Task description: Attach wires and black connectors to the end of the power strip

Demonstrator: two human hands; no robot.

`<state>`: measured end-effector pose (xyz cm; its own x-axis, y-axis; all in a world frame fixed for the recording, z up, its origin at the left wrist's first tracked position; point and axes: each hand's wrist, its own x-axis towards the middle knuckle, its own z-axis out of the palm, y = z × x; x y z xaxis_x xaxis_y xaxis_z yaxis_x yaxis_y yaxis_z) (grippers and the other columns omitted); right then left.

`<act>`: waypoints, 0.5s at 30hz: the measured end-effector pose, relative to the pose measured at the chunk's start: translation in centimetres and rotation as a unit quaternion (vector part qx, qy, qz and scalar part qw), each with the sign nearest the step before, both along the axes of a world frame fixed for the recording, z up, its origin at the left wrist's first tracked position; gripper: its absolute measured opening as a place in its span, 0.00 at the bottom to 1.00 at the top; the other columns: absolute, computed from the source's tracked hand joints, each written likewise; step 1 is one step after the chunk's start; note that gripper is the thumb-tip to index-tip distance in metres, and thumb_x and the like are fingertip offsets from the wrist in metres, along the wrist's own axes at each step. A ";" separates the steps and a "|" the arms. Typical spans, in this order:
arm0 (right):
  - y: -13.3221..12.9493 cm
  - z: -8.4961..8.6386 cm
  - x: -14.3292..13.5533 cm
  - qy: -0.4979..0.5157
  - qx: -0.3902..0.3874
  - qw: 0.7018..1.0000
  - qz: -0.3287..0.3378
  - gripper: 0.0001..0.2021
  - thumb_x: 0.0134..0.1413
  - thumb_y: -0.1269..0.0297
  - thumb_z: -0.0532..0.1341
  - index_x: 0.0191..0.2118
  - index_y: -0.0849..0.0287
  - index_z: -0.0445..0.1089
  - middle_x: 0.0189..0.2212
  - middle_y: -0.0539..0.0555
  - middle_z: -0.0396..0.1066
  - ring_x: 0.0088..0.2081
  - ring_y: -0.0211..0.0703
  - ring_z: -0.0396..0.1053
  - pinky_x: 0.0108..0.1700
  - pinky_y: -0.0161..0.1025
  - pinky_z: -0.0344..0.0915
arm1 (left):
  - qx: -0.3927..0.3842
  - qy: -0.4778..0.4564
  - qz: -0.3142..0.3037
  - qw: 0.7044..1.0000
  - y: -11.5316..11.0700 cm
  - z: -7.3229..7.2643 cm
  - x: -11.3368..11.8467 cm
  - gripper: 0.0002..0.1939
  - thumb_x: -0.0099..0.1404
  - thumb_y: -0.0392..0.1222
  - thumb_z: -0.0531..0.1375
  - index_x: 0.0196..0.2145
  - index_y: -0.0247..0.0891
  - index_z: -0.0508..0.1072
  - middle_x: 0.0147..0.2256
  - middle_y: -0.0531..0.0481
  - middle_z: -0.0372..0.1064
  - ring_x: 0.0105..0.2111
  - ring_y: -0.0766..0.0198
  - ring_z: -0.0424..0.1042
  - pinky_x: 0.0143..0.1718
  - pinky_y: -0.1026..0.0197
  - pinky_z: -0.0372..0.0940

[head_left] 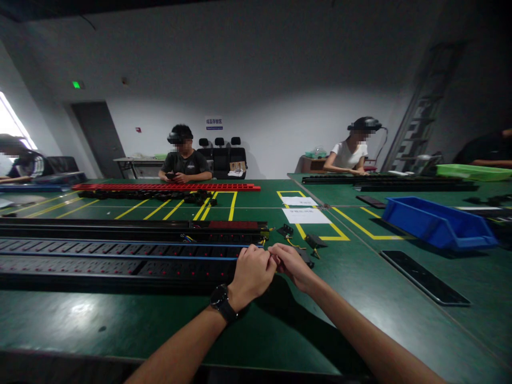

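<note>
Left hand [252, 273] and right hand [293, 265] meet at the right end of the black socket strip [172, 268], which lies on the surface [160, 320]. Fingers are curled; whether clamped on anything cannot be told. Advisable: left hand steady, small right-hand movements, wired black part [316, 241] beyond the strip's end left undisturbed.

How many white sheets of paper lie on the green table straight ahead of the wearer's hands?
2. The nearer sheet lies beyond the right hand; the farther sheet lies just past the nearer one. Any stacked underneath would be hidden.
</note>
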<state>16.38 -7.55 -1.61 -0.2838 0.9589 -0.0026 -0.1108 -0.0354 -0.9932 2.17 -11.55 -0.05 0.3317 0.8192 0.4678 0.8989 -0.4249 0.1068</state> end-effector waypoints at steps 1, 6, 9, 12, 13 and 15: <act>0.0 0.0 0.0 -0.001 0.000 1.000 0.000 0.20 0.47 0.50 0.66 0.21 0.56 0.58 0.18 0.44 0.56 0.21 0.33 0.52 0.24 0.34 0.49 | -0.001 0.001 0.000 1.000 0.0 0.0 0.0 0.13 0.72 0.40 0.53 0.32 0.37 0.74 0.34 0.46 0.75 0.40 0.56 0.69 0.42 0.54 0.60; 0.0 0.0 -0.1 0.002 -0.002 1.000 -0.001 0.20 0.46 0.49 0.66 0.21 0.56 0.57 0.19 0.44 0.56 0.21 0.33 0.52 0.24 0.35 0.49 | 0.000 -0.001 0.000 1.000 -0.1 0.1 0.0 0.13 0.72 0.39 0.53 0.31 0.37 0.74 0.34 0.46 0.75 0.40 0.56 0.69 0.42 0.54 0.60; -0.1 0.0 -0.1 0.004 -0.002 1.000 -0.002 0.21 0.46 0.49 0.66 0.21 0.56 0.58 0.19 0.44 0.56 0.21 0.33 0.52 0.24 0.35 0.49 | 0.003 -0.001 -0.001 1.000 -0.1 0.1 0.0 0.13 0.72 0.40 0.53 0.32 0.37 0.74 0.34 0.46 0.75 0.40 0.56 0.69 0.41 0.53 0.60; -0.1 0.0 -0.1 0.003 -0.003 1.000 -0.002 0.21 0.45 0.48 0.67 0.22 0.56 0.58 0.19 0.44 0.56 0.21 0.33 0.52 0.24 0.35 0.49 | 0.004 -0.003 -0.002 1.000 -0.1 0.1 0.0 0.13 0.72 0.40 0.53 0.32 0.37 0.74 0.34 0.46 0.75 0.40 0.56 0.69 0.41 0.53 0.60; -0.1 0.1 -0.1 0.004 -0.003 1.000 -0.003 0.21 0.45 0.48 0.67 0.22 0.56 0.58 0.19 0.44 0.56 0.21 0.33 0.52 0.24 0.35 0.49 | 0.005 -0.004 -0.002 1.000 -0.1 0.1 0.0 0.13 0.72 0.40 0.53 0.32 0.37 0.74 0.34 0.46 0.75 0.40 0.56 0.69 0.41 0.53 0.60; -0.2 0.2 -0.1 0.007 -0.003 1.000 -0.005 0.21 0.45 0.48 0.67 0.21 0.56 0.58 0.19 0.44 0.56 0.21 0.33 0.53 0.24 0.35 0.49 | 0.006 -0.008 0.000 1.000 0.0 0.0 0.0 0.12 0.71 0.40 0.53 0.32 0.38 0.74 0.35 0.46 0.74 0.40 0.56 0.69 0.42 0.53 0.60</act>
